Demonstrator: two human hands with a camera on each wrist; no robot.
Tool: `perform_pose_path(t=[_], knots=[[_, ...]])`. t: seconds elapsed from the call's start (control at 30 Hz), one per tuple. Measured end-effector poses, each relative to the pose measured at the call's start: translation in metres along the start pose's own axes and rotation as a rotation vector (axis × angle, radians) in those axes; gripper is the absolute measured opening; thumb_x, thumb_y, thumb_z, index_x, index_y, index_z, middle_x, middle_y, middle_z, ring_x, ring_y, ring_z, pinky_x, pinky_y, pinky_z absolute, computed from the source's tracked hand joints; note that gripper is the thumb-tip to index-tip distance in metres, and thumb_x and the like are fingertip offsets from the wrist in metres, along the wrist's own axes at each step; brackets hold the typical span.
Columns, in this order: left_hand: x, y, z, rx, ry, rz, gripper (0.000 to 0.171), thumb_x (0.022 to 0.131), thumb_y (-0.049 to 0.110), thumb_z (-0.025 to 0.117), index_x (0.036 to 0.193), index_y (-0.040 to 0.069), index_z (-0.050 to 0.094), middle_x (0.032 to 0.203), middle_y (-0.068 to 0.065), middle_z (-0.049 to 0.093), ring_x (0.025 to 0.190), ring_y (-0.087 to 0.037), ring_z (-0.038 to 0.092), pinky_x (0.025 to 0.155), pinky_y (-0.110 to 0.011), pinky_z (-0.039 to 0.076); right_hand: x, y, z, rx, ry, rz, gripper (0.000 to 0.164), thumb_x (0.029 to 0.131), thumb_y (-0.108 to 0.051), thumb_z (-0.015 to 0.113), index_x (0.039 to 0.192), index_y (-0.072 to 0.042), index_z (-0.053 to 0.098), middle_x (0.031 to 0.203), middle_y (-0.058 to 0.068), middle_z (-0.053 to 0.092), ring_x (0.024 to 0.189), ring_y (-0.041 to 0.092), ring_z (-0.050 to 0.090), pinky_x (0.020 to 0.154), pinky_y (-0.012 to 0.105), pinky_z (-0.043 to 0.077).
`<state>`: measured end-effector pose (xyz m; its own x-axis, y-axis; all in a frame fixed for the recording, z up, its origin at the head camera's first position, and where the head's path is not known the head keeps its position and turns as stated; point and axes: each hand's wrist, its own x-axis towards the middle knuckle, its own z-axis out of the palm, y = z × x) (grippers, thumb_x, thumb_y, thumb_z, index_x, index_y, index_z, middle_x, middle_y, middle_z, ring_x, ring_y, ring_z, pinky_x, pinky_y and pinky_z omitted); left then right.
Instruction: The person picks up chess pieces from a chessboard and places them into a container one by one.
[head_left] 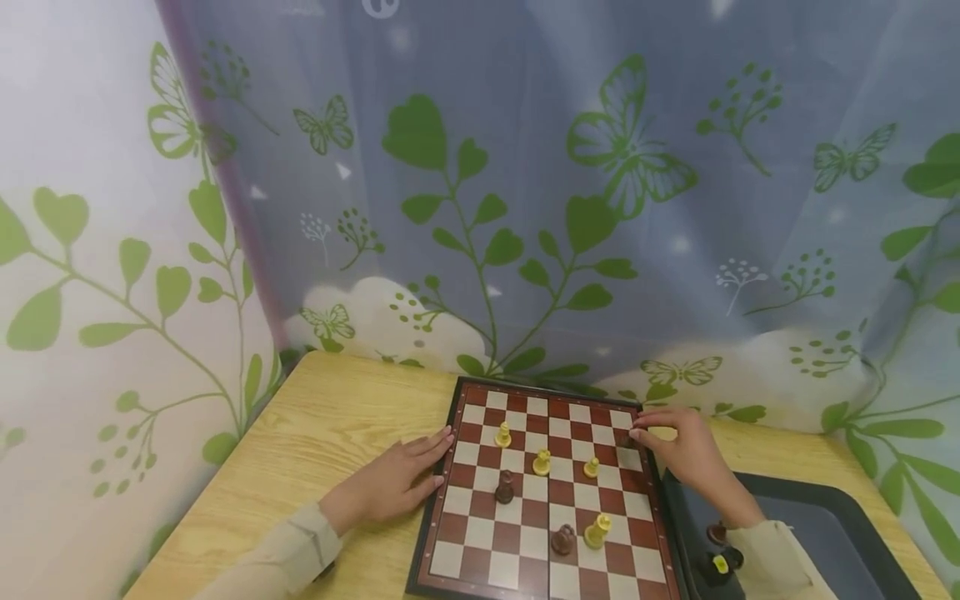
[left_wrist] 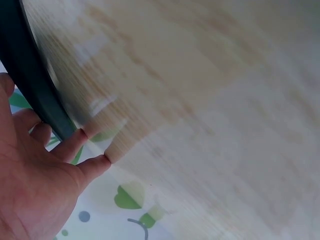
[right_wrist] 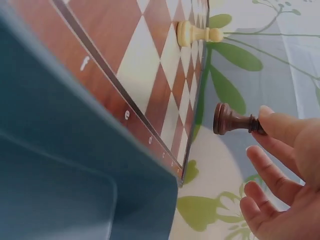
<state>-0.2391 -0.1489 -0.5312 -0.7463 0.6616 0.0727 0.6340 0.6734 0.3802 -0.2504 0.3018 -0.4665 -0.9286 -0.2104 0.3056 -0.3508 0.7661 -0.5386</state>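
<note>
A chessboard (head_left: 525, 508) with red-brown and white squares lies on the wooden table. My left hand (head_left: 393, 479) rests at its left edge, fingers extended against the dark rim; the left wrist view shows those fingers (left_wrist: 67, 150) beside the board's edge. At the board's far right corner, my right hand (head_left: 686, 446) pinches a dark brown chess piece (right_wrist: 235, 121) by its top between thumb and forefinger, its base clear of the squares. The other right fingers are spread loosely. Two brown pieces, one a chess knight (head_left: 563, 539), and several yellow pieces (head_left: 542, 462) stand on the board.
A dark tray (head_left: 817, 500) sits against the board's right side, under my right forearm. Inside it shows a brown piece (head_left: 717, 532). A patterned curtain (head_left: 525, 208) hangs behind the table (head_left: 360, 392) and along its left side.
</note>
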Motion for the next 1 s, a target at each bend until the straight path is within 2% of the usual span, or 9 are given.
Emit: perform_pose_path(t=[0.13,0.43,0.47,0.53,0.6,0.67,0.77,0.93,1.0], knots=[[0.000,0.000,0.002,0.009,-0.002,-0.001,0.062,0.110,0.042,0.039,0.161,0.008,0.028,0.168,-0.008,0.023,0.150,-0.036,0.034,0.114,-0.069,0.032,-0.008,0.000,-0.010,-0.003,0.001,0.013,0.022,0.092,-0.013,0.076,0.110,-0.001,0.077,0.124,0.026,0.067,0.118,0.049,0.059,0.096,0.069,0.047],[-0.001,0.001,0.001,0.016,0.007,-0.003,0.061,0.110,0.041,0.039,0.160,0.008,0.029,0.168,-0.009,0.023,0.149,-0.037,0.035,0.114,-0.069,0.032,-0.038,0.009,-0.031,-0.006,0.089,0.069,0.020,0.093,-0.014,0.076,0.111,-0.006,0.077,0.121,0.020,0.070,0.115,0.044,0.060,0.090,0.067,0.049],[-0.001,0.001,0.001,0.023,0.006,-0.002,0.061,0.110,0.041,0.039,0.160,0.007,0.029,0.168,-0.009,0.024,0.149,-0.037,0.035,0.114,-0.068,0.033,-0.041,0.011,-0.032,-0.011,0.101,0.070,0.019,0.092,-0.014,0.076,0.110,-0.007,0.078,0.120,0.019,0.071,0.114,0.038,0.062,0.089,0.066,0.050],[-0.002,0.001,0.001,0.031,0.009,0.001,0.061,0.110,0.040,0.039,0.160,0.007,0.030,0.168,-0.009,0.024,0.148,-0.038,0.036,0.113,-0.068,0.033,-0.049,0.014,-0.033,-0.023,0.125,0.078,0.019,0.091,-0.016,0.078,0.109,-0.009,0.078,0.118,0.017,0.072,0.110,0.017,0.064,0.087,0.064,0.051],[-0.002,0.001,0.001,0.030,0.013,0.005,0.061,0.110,0.040,0.039,0.160,0.007,0.030,0.168,-0.010,0.025,0.148,-0.038,0.036,0.113,-0.068,0.034,-0.056,0.018,-0.035,-0.031,0.144,0.102,0.019,0.091,-0.019,0.078,0.108,-0.011,0.079,0.119,0.015,0.072,0.106,-0.006,0.056,0.086,0.059,0.053],[-0.002,0.001,0.000,0.026,0.018,0.007,0.061,0.110,0.040,0.039,0.160,0.007,0.030,0.167,-0.010,0.025,0.148,-0.038,0.036,0.113,-0.069,0.034,-0.063,0.021,-0.038,-0.035,0.158,0.138,0.021,0.091,-0.023,0.078,0.109,-0.012,0.079,0.120,0.013,0.072,0.102,-0.022,0.042,0.086,0.048,0.054],[-0.001,-0.001,0.001,0.026,0.019,0.005,0.061,0.110,0.041,0.038,0.160,0.008,0.029,0.168,-0.009,0.024,0.149,-0.037,0.035,0.113,-0.069,0.033,-0.071,0.025,-0.043,-0.037,0.174,0.183,0.023,0.092,-0.026,0.078,0.111,-0.012,0.078,0.120,0.014,0.071,0.100,-0.029,0.037,0.084,0.039,0.054],[0.000,-0.004,0.003,0.029,0.011,-0.006,0.062,0.110,0.044,0.037,0.161,0.010,0.027,0.169,-0.006,0.021,0.150,-0.035,0.034,0.114,-0.069,0.032,-0.083,0.031,-0.052,-0.019,0.187,0.254,0.031,0.093,-0.031,0.077,0.114,-0.009,0.076,0.119,0.011,0.070,0.098,-0.029,0.035,0.085,0.054,0.051],[0.000,-0.004,0.003,0.025,0.010,-0.006,0.062,0.110,0.044,0.037,0.161,0.011,0.027,0.169,-0.006,0.021,0.150,-0.035,0.034,0.114,-0.069,0.032,-0.088,0.033,-0.055,-0.023,0.185,0.275,0.031,0.093,-0.032,0.076,0.115,-0.010,0.076,0.117,0.007,0.070,0.096,-0.029,0.036,0.083,0.054,0.051]])
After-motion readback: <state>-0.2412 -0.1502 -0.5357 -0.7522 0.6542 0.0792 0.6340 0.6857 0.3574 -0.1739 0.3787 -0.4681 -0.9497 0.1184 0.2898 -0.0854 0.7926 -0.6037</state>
